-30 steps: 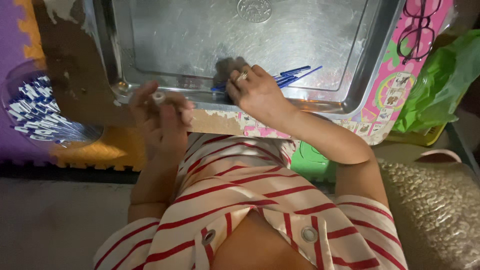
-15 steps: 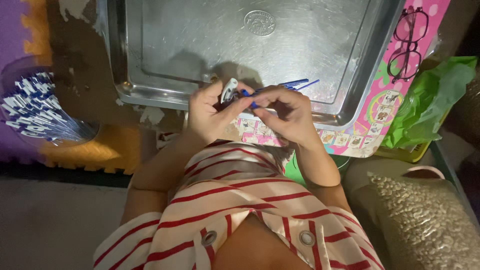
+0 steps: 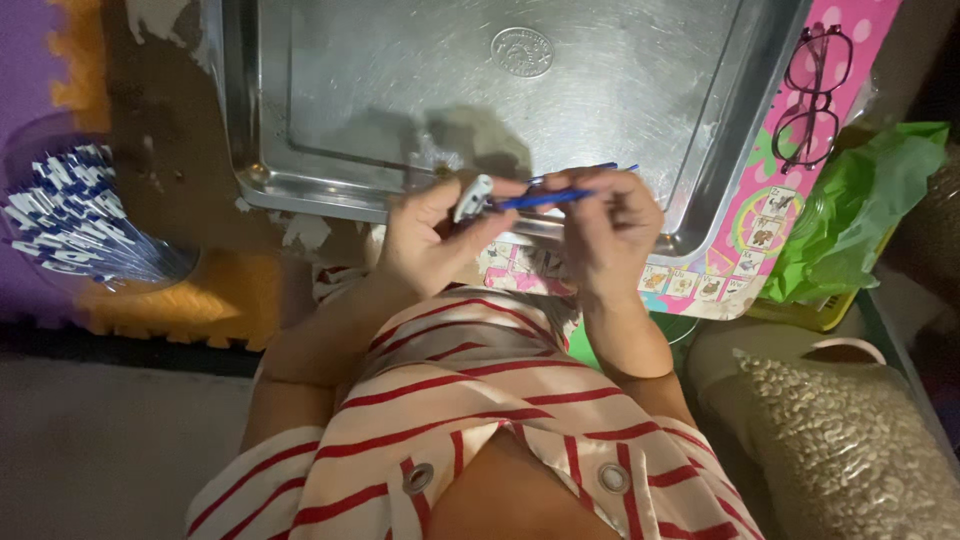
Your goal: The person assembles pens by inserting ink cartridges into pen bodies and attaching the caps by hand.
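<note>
Dim floor mats surround the metal tray [image 3: 300, 110] before you. Since a second ago your hands have lifted off the tray and met above its near rim. Your left hand [image 3: 425, 240] now pinches a small white cap [image 3: 472, 197]; your right hand [image 3: 610, 225] grips the blue pen [image 3: 545, 197], its long axis lying left-right, tip toward the cap

Metal tray [image 3: 330, 110], eyeglasses [image 3: 815, 95], green bag [image 3: 860, 225], pink mat [image 3: 745, 225].
</note>
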